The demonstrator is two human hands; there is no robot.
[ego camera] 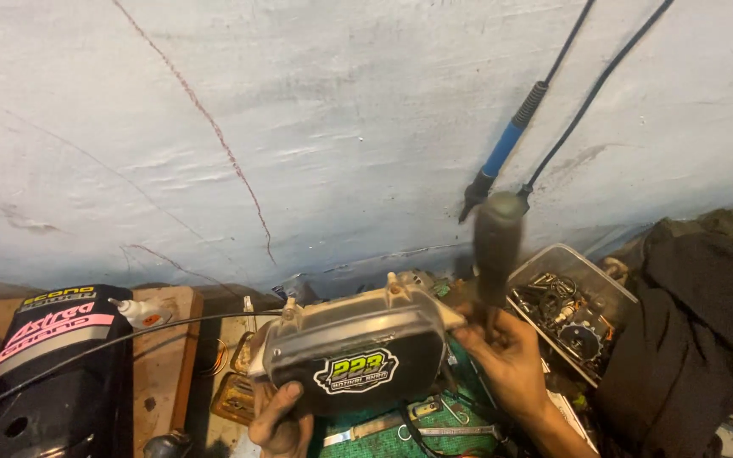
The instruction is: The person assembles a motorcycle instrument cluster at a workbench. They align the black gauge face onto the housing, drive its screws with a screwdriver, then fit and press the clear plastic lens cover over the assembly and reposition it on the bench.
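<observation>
— Housing (354,352) first: where is it, and how do you have it?

— Up in front of me, above the green mat (383,428), tilted; my left hand (280,420) is closed on its lower left corner, thumb over the dark sticker face.

— And the other hand?

— My right hand (509,360) is wrapped round a screwdriver (496,246), grey handle upward, just beside the housing's right edge.

— How will it handle?

— Rigid plastic, light I'd judge; the glossy face looks slippery, and the small mounting tabs seem brittle; better to grip the thick rim than the face.
</observation>
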